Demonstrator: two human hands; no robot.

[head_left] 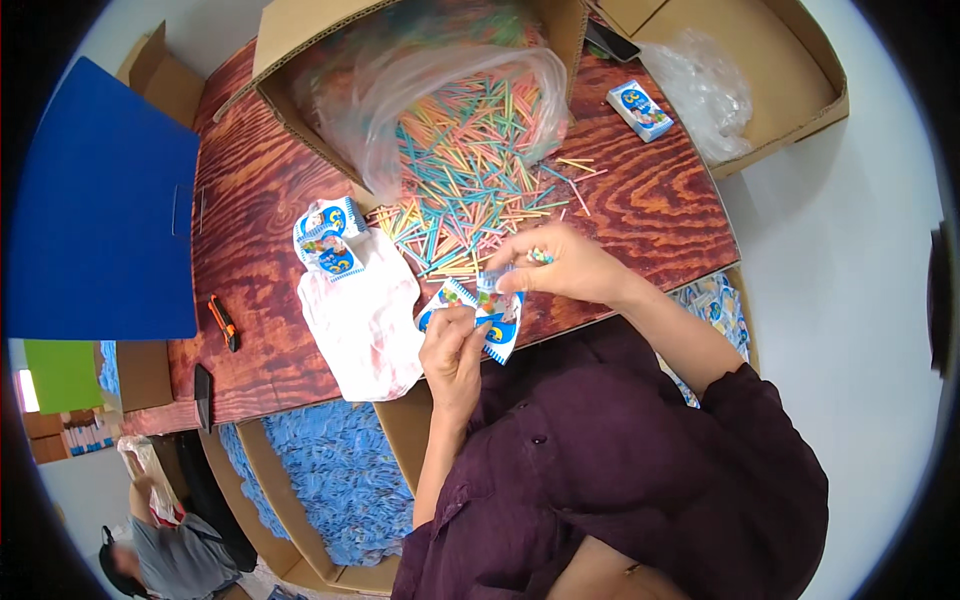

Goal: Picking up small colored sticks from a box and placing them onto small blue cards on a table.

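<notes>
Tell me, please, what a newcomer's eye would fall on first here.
Probably the pastel sticks spilling from the box onto the table, top centre. Next might come the big blue panel at far left. Third, the left hand holding a packet at the table's near edge.

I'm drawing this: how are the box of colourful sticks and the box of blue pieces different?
The stick box sits on the table; the blue-pieces box sits lower down. The stick box opens sideways, spilling sticks; the blue-pieces box opens upward, pieces inside. Both are brown cardboard.
</notes>
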